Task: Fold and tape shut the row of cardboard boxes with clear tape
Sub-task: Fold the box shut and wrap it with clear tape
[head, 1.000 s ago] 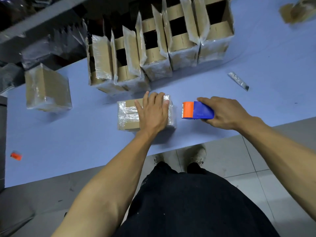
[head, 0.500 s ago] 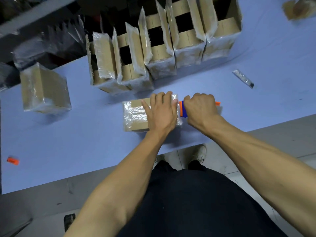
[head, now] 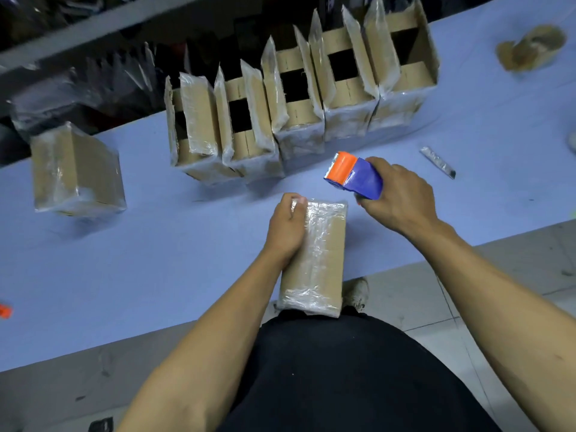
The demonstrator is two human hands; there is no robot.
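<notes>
A closed, tape-covered cardboard box (head: 318, 257) is lifted at the table's near edge, its long side pointing toward me. My left hand (head: 285, 229) grips its far left corner, thumb on top. My right hand (head: 396, 198) holds a blue and orange tape dispenser (head: 352, 173) just right of and beyond the box, not touching it. A row of several open boxes (head: 299, 104) with upright flaps stands along the far side of the blue table (head: 156, 260).
One sealed box (head: 74, 173) sits alone at the left. A small utility knife (head: 438, 162) lies to the right, a crumpled tape wad (head: 530, 46) at the far right, a small orange object (head: 4, 310) at the left edge. Grey floor lies below the table.
The box has been turned from lying crosswise to pointing toward me and pulled to the table edge. My right hand lifted the dispenser away from the box's end, up and right.
</notes>
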